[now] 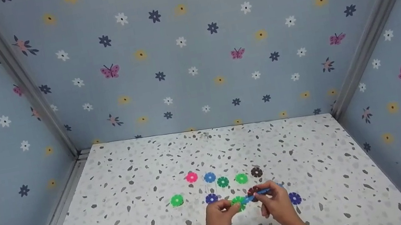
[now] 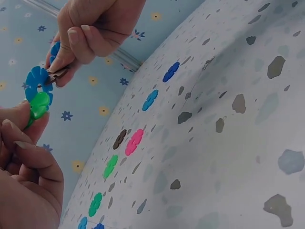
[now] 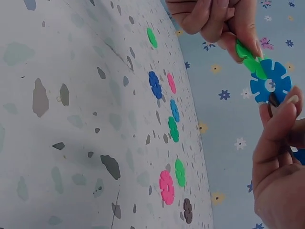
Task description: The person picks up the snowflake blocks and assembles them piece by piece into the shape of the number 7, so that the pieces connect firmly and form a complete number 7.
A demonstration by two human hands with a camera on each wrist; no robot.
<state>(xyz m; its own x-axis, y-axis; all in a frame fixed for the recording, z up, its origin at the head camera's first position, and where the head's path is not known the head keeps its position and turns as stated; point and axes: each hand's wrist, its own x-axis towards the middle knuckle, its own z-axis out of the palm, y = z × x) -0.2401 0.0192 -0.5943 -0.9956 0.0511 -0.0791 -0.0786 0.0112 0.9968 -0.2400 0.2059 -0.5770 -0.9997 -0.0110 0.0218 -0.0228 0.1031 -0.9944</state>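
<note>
Head: L grip [image 1: 218, 217] pinches grn disc [image 1: 237, 204].

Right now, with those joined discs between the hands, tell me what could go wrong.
The green disc may work loose from the blue disc joined to it: the left hand pinches the green one while the right hand grips farther along. A slip could drop the joined discs, since they are held above the table. If the right hand comes down, it might nudge the dark blue disc beside it in the head view.
</note>
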